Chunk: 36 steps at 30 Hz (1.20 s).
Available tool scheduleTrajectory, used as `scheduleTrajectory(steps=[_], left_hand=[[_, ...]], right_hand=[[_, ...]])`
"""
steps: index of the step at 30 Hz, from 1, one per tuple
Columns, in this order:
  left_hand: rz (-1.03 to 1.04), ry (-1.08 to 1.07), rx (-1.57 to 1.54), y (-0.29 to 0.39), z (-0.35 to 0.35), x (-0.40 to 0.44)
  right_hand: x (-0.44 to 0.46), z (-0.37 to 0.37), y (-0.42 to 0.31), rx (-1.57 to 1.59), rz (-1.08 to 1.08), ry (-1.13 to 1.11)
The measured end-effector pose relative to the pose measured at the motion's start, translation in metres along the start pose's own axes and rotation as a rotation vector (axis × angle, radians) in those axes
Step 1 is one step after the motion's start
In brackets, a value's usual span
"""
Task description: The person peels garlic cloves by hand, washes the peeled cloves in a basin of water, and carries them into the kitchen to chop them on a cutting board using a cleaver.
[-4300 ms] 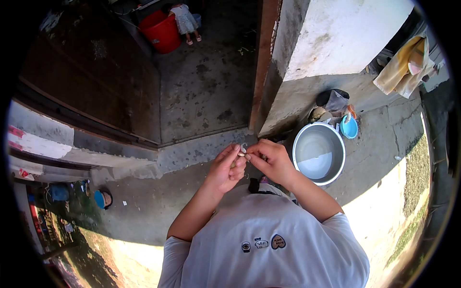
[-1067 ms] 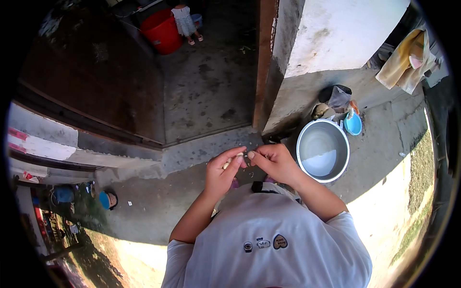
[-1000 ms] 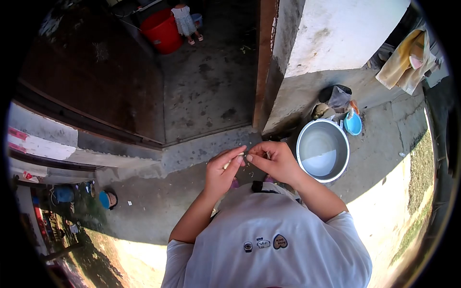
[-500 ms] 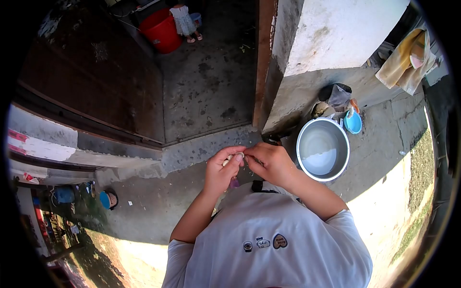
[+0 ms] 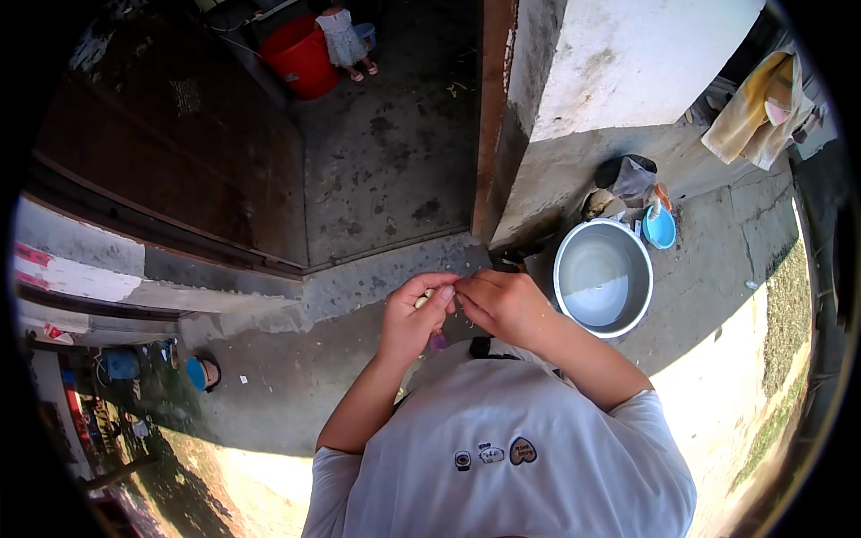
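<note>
My left hand [image 5: 416, 316] is closed around small, pale pieces that look like garlic cloves [image 5: 421, 302]; one shows at the edge of its fingers. Below that hand, a purple bit [image 5: 438, 342] is visible, too small to make out clearly. My right hand [image 5: 502, 303] is pinched, its fingertips meeting the left thumb and fingertips in front of my chest. Whatever sits between the right fingertips is hidden.
To the right stands a metal basin [image 5: 603, 280] of water, with a small blue bowl [image 5: 659, 228] beside it. A doorway opens ahead; inside are a red tub [image 5: 303, 61] and a person [image 5: 343, 40]. A bucket [image 5: 204, 372] stands at left.
My right hand has shifted slightly, its fingers now closer over the left fingertips. The white piece between the fingertips shows less than before. The surroundings look the same.
</note>
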<state>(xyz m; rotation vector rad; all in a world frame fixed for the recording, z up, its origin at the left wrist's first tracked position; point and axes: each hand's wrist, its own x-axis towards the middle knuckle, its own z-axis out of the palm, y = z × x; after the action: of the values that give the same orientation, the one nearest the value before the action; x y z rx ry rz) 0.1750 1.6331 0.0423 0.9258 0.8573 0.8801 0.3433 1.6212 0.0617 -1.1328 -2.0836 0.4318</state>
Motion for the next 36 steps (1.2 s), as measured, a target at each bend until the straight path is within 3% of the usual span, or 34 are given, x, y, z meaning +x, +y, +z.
scheduleTrajectory(steps=[9, 20, 27, 36], left_hand=[[-0.053, -0.005, 0.095, 0.006, 0.000, 0.000], [-0.150, -0.047, -0.135, 0.012, 0.000, 0.001], [-0.142, -0.058, -0.121, 0.008, -0.003, 0.001], [-0.034, -0.119, 0.011, 0.003, 0.000, -0.001]], right_hand=[[-0.001, 0.004, 0.003, 0.001, -0.039, -0.023], [0.000, -0.002, 0.001, 0.006, -0.034, -0.019], [0.002, 0.001, -0.001, -0.012, -0.048, 0.002], [-0.001, 0.003, -0.001, 0.166, 0.151, 0.096]])
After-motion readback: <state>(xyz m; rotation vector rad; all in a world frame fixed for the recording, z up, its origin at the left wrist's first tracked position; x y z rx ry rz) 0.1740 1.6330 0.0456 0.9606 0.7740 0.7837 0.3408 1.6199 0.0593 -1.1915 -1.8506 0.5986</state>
